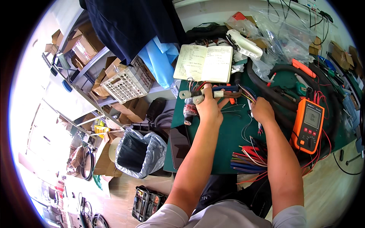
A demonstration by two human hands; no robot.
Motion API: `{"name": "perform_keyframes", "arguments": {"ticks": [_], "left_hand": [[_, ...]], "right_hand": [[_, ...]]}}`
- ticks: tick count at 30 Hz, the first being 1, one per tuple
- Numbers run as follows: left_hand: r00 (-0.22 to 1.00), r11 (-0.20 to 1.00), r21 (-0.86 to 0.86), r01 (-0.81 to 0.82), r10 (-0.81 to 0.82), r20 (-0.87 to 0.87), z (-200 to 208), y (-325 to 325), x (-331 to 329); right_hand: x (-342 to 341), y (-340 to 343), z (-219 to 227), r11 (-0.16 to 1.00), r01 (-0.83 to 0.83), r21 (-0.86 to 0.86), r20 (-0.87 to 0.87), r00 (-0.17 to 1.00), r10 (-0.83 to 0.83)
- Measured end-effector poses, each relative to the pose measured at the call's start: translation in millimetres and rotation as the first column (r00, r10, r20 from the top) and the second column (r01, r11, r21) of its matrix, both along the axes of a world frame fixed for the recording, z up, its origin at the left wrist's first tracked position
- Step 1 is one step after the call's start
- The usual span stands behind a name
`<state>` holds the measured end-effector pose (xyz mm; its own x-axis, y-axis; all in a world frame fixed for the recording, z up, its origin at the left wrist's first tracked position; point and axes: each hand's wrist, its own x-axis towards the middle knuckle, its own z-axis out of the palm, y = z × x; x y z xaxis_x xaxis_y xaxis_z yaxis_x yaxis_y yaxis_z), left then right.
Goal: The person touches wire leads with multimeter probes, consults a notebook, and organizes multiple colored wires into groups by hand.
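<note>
My left hand (209, 108) is closed around thick cables (230, 91), brown and blue, with metal ring lugs (185, 94) sticking out to the left. To the right, my right hand (263, 110) is closed on a bundle of thin coloured wires (248, 93) that branches from the same cable. Stripped wire ends show below its fingers. Some loose thin wires lie on the green mat (232, 140) between the hands. Just left of my left wrist is a dark cylindrical piece with a red and clear wrapping (189, 110).
An open handwritten notebook (203, 62) lies beyond the hands. An orange multimeter (308, 125) with red leads stands at right, near thick black cable (270, 91). A phone (179, 144) sits at the left edge. Cut cable pieces (247, 163) are in front; a lined bin (161, 154) stands left.
</note>
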<state>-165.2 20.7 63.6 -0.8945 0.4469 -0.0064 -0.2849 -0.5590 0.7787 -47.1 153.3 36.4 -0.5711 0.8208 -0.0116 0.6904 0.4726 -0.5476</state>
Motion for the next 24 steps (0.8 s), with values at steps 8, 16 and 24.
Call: {"name": "perform_keyframes", "arguments": {"ticks": [8, 16, 24], "left_hand": [[0.997, 0.997, -0.045, -0.068, 0.07, 0.039, -15.1, -3.4, -3.1], [0.996, 0.995, -0.078, -0.069, 0.073, 0.055, -20.2, -3.0, -1.3], [0.994, 0.991, -0.108, -0.085, 0.092, 0.065, -15.6, -7.2, 9.1]], "right_hand": [[-0.1, -11.2, 8.6, 0.999, -0.032, -0.007, 0.056, 0.998, 0.032], [-2.1, -10.4, 5.8, 1.0, -0.018, -0.006, 0.05, 0.999, 0.018], [-1.0, -12.9, 8.2, 0.999, -0.029, -0.036, 0.041, 0.999, 0.031]]}}
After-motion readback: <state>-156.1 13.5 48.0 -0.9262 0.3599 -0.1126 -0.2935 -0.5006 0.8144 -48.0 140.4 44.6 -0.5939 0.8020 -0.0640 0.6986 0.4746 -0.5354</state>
